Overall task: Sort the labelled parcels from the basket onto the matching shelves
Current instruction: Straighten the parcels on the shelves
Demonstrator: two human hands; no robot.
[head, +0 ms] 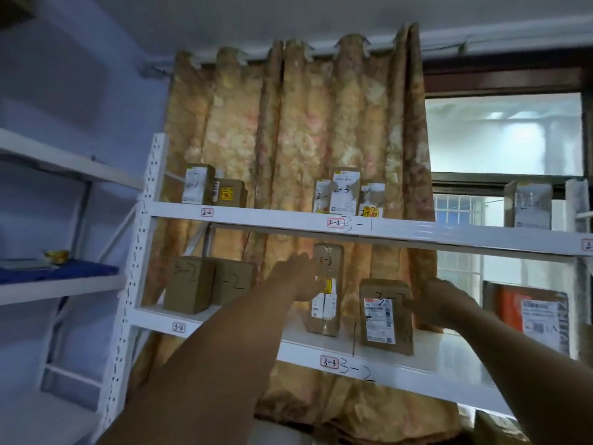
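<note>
- The placing step is under way: both hands are reaching onto the lower shelf, where two parcels are standing above the red-edged tag reading 3-3.
- The left hand is lying against the left face of the tall parcel, fingers straight and close together, pressing rather than wrapping.
- The right hand is touching the right edge of the shorter parcel. Blur is hiding whether its fingers are curling round the back or only resting there.
- The tall parcel is carrying "3-3" in black marker, so it seems to be sitting in its matching bay. The shorter one's marking is beginning with 3, but its last figure is not legible.
- The next move is probably calling for squaring both parcels upright, letting go, then turning back for another. The basket is not showing here.
- The tall parcel is looking like a slim brown cardboard block wrapped in glossy tape, with white and yellow stickers. Being narrow-footed, it could be tipping easily.
- The shorter parcel is a squatter brown box with a white barcode label, its surface looking slightly creased.
- Far left on the same shelf, plain boxes are showing matt cardboard. Far right, an orange-wrapped parcel is looking shiny.
- The shelving is looking like white painted metal with perforated uprights. A flowered curtain is hanging in soft folds behind.
</note>
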